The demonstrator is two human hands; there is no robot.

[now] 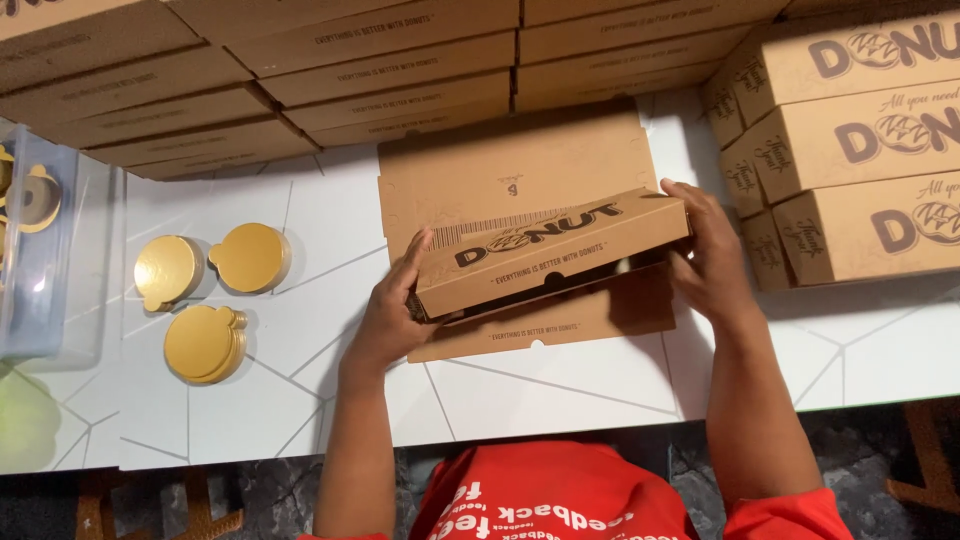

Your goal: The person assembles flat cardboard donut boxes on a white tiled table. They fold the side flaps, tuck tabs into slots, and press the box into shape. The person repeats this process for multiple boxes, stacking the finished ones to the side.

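A flat brown cardboard box [530, 200] with dark printing lies half folded on the white table [560, 385]. Its front panel is raised and tilted over the base flap. My left hand [395, 310] grips the left end of that raised panel, thumb on top. My right hand [710, 255] holds the right end, fingers curled over the corner. Both forearms reach up from the bottom of the view.
Stacks of finished brown boxes [860, 140] stand at the right and more [330, 70] line the back. Three piles of round gold cake boards [205, 342] lie at the left, beside a clear plastic bin [35, 250]. A dark floor shows below the table edge.
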